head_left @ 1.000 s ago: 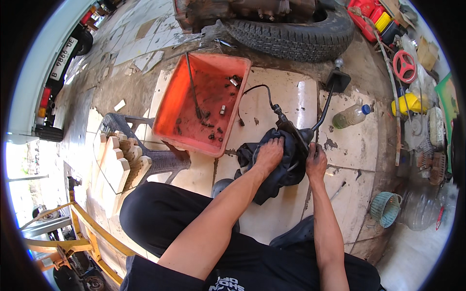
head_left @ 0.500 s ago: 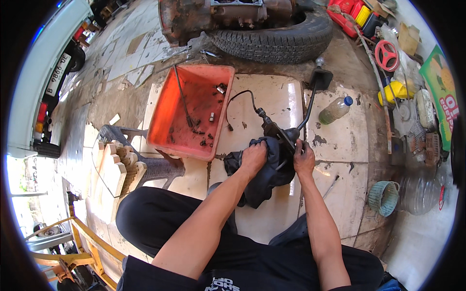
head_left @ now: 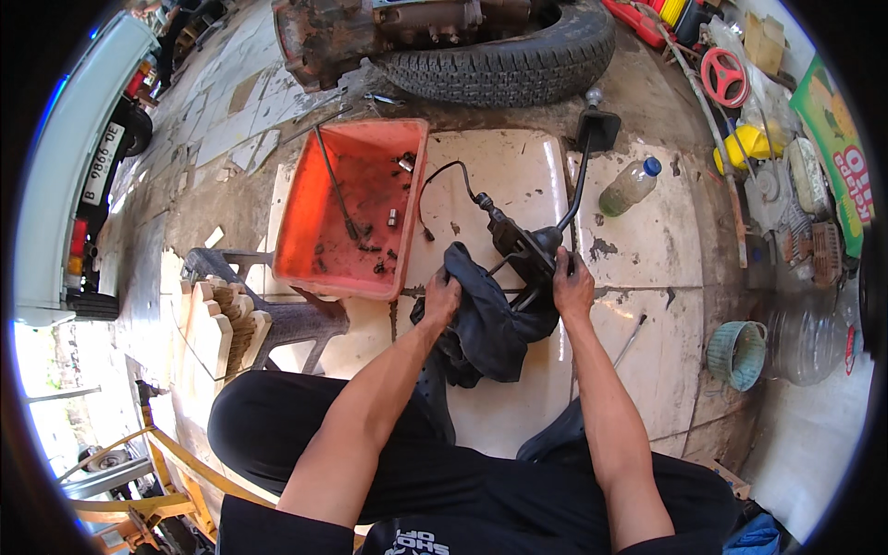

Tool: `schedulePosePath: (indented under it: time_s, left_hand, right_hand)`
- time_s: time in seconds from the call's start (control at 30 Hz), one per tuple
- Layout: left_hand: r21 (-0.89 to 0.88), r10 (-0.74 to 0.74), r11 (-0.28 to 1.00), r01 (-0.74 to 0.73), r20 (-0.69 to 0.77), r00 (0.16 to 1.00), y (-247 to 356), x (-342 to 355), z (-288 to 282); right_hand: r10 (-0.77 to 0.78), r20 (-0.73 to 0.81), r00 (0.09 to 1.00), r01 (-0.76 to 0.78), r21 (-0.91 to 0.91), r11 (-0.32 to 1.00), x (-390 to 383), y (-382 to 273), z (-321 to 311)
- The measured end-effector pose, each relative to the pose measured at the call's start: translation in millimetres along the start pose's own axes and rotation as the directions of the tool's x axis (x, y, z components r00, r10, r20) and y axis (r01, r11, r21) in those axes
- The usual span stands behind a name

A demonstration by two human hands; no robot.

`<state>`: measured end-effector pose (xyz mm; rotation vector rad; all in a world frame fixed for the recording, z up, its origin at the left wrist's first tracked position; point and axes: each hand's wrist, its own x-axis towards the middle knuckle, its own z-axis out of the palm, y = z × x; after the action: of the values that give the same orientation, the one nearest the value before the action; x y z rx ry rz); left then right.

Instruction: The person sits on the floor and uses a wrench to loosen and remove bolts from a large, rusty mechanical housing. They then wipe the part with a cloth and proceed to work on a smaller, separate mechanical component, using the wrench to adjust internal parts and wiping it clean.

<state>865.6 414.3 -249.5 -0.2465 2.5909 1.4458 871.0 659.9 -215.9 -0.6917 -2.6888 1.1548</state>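
Note:
My left hand (head_left: 441,298) is closed on a dark cloth (head_left: 488,319), which hangs in folds over the floor and partly covers the near end of a black gear lever assembly (head_left: 518,244). Fingers of my right hand (head_left: 573,282) grip the right edge of its flat housing. From that housing a bent lever (head_left: 577,190) runs away from me to a dark square plate (head_left: 598,128) with a pale round knob beyond it. A black cable with a plug (head_left: 448,169) curls off the housing's far left side.
An orange-red tub (head_left: 416,213) with small greasy parts and a long-handled tool stands left. Right are a capped bottle (head_left: 631,188), a thin rod (head_left: 630,339) and a green basket (head_left: 736,355). Farther off, a rusty metal casing (head_left: 333,42) rests on a tyre (head_left: 499,74). A plastic stool (head_left: 301,319) is near left.
My left hand has moved left, away from the housing, pulling the cloth up and spreading it out. More of the housing shows. My right hand keeps its grip on the edge.

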Motion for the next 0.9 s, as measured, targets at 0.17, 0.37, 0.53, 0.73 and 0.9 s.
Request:
schedulePosePath:
  time_s: [0.17, 0.37, 0.53, 0.73, 0.9]
  left_hand:
    - [0.147, 0.216, 0.951, -0.272, 0.314, 0.925, -16.0, 33.6, 9.2]
    - [0.263, 0.441, 0.804, -0.533, 0.336, 0.832, -6.7, 22.1, 29.6]
    - [0.336, 0.396, 0.824, -0.456, 0.234, 0.888, -16.0, 27.6, 50.5]
    - [0.459, 0.284, 0.816, -0.350, 0.208, 0.936, -17.1, 24.1, 68.1]
    - [0.530, 0.274, 0.782, -0.329, 0.181, 0.944, -13.4, 19.8, 64.0]
  right_hand:
    - [0.021, 0.025, 0.999, -0.021, 0.019, 1.000, 0.1, -4.8, 1.4]
    - [0.012, 0.014, 1.000, -0.012, 0.046, 0.999, 0.5, 0.0, 2.0]
    - [-0.022, -0.016, 1.000, 0.023, 0.065, 0.998, -2.0, 0.6, 5.4]
    - [-0.030, -0.004, 1.000, 0.030, 0.055, 0.998, -1.0, 1.4, 4.5]
    - [-0.031, -0.018, 0.999, 0.032, 0.065, 0.997, 1.0, -3.1, 3.6]
